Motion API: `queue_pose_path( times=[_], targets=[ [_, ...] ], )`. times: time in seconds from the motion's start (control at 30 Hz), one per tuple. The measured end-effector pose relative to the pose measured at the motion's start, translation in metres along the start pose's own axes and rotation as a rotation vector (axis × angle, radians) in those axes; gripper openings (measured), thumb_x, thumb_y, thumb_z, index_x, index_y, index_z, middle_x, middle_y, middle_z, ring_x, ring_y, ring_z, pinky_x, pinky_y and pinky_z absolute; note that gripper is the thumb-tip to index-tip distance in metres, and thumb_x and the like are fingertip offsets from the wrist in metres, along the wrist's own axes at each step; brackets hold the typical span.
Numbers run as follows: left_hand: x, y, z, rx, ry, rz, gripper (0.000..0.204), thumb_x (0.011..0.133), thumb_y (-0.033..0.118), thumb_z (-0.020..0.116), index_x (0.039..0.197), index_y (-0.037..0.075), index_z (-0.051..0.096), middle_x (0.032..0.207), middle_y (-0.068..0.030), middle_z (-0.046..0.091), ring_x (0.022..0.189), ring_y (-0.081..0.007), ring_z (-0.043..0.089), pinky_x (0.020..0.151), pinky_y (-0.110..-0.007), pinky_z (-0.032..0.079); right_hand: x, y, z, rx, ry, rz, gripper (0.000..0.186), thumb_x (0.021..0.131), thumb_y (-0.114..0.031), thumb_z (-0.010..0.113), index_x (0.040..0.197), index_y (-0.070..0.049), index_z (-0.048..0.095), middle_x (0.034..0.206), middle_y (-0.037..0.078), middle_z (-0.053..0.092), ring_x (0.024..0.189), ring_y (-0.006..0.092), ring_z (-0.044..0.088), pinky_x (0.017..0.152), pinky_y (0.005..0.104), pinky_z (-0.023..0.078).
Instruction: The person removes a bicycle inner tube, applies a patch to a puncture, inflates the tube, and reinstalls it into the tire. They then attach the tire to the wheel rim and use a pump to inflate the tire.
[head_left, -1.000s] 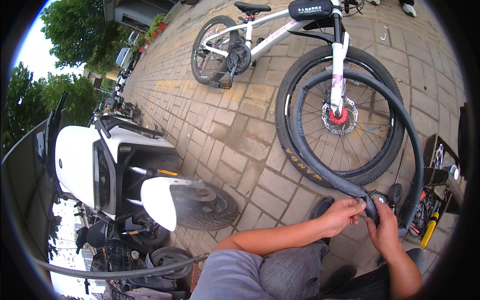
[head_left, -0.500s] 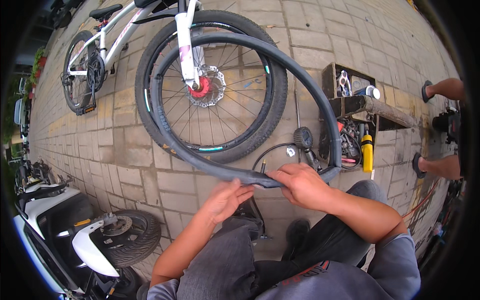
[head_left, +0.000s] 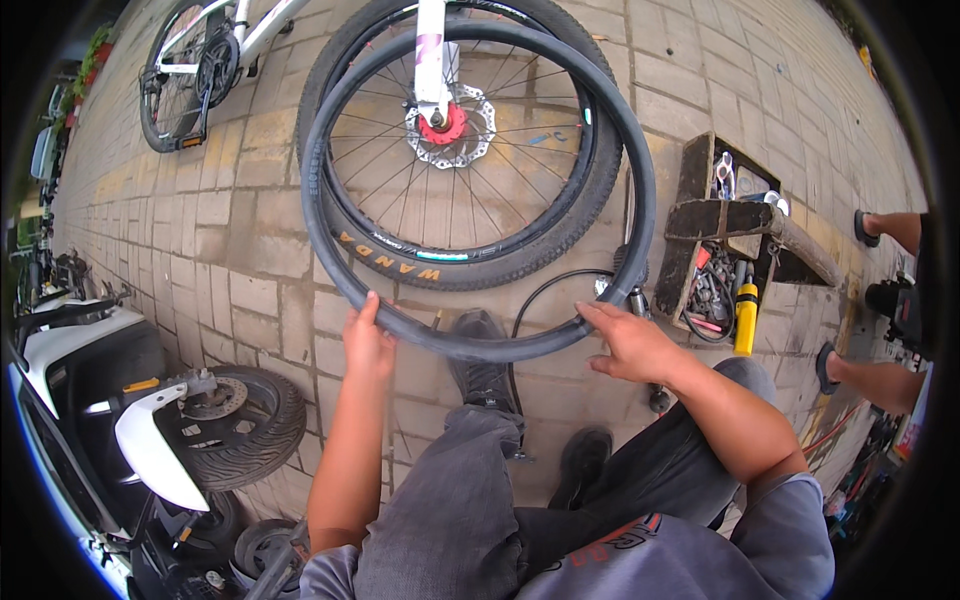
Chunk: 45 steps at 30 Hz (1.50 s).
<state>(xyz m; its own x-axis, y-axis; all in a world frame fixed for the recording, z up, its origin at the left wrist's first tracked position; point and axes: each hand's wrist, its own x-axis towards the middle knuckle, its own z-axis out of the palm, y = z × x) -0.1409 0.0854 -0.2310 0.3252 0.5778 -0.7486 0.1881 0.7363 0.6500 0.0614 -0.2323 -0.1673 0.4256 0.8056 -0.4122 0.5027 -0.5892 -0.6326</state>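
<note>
So everything's sitting on brick paving [head_left: 690, 85], grayish-tan with some faded yellow patches. The white bike [head_left: 429, 62] stands on it, plus a beat-up open toolbox [head_left: 697, 170] off to the right and a skinny black hose [head_left: 536, 290] curving over the bricks. Over left, a scooter tire [head_left: 258, 450]. Two dark shoes [head_left: 585, 462] are planted there too, and another person's sandals [head_left: 826, 367] far right.

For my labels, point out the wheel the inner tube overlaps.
The bicycle's red-hubbed front wheel: the inner tube crosses it in view; the bicycle's rear wheel and scooter's front wheel stand apart.
</note>
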Motion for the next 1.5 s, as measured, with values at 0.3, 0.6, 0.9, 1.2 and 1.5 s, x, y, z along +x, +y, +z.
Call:
queue_pose_path(
  times=[0.3, 0.6, 0.9, 1.2, 1.5],
  targets=[
    [0.023, 0.002, -0.013, 0.101, 0.118, -0.058, 0.022, 0.089, 0.029, 0.065, 0.101, 0.015, 0.051, 0.092, 0.0009, 0.054, 0.087, -0.0167, 0.052, 0.076, -0.042, 0.04, 0.049, 0.081, 0.017, 0.195, 0.755, 0.332, 0.03, 0.081, -0.015, 0.068, 0.098, 0.01, 0.064, 0.096, 0.021, 0.068, 0.093, 0.0339, 0.065, 0.084, 0.0396, 0.049],
    [0.028, 0.019, -0.012, 0.024, 0.018, -0.032, 0.029, 0.093, 0.031, 0.06, 0.111, 0.009, 0.052, 0.101, -0.0019, 0.057, 0.093, -0.0181, 0.055, 0.078, -0.044, 0.047, 0.065, 0.068, -0.019, 0.54, 0.477, 0.582, 0.019, 0.085, -0.014, 0.068, 0.089, 0.005, 0.065, 0.075, 0.004, 0.063, 0.067, 0.0109, 0.053, 0.062, 0.0281, 0.043],
    [0.009, 0.039, 0.013, -0.15, -0.153, 0.036, 0.022, 0.097, 0.018, 0.053, 0.115, 0.008, 0.052, 0.111, -0.0069, 0.063, 0.098, -0.0205, 0.062, 0.084, -0.042, 0.051, 0.075, 0.084, -0.071, 0.665, 1.111, 0.33, 0.046, 0.092, -0.013, 0.06, 0.132, 0.005, 0.047, 0.134, 0.017, 0.051, 0.117, 0.0166, 0.053, 0.094, 0.0283, 0.042],
    [-0.027, 0.05, 0.031, -0.597, -0.538, -0.111, 0.035, 0.1, 0.022, 0.043, 0.13, 0.004, 0.046, 0.12, -0.0087, 0.06, 0.112, -0.0206, 0.058, 0.097, -0.043, 0.048, 0.072, -0.041, -0.004, 0.119, -0.04, -0.324, 0.071, 0.08, -0.029, 0.072, 0.137, 0.0, 0.041, 0.13, 0.021, 0.05, 0.123, 0.036, 0.046, 0.106, 0.0436, 0.032],
    [-0.031, 0.06, 0.021, -0.546, -0.706, 0.07, 0.029, 0.099, 0.018, 0.044, 0.125, 0.006, 0.05, 0.118, -0.0084, 0.058, 0.119, -0.0255, 0.051, 0.103, -0.045, 0.04, 0.064, -0.051, -0.019, -0.016, 0.395, -0.278, 0.028, 0.058, 0.0, 0.072, 0.083, -0.005, 0.059, 0.082, 0.008, 0.056, 0.083, 0.0295, 0.054, 0.076, 0.0395, 0.039]
  ],
)
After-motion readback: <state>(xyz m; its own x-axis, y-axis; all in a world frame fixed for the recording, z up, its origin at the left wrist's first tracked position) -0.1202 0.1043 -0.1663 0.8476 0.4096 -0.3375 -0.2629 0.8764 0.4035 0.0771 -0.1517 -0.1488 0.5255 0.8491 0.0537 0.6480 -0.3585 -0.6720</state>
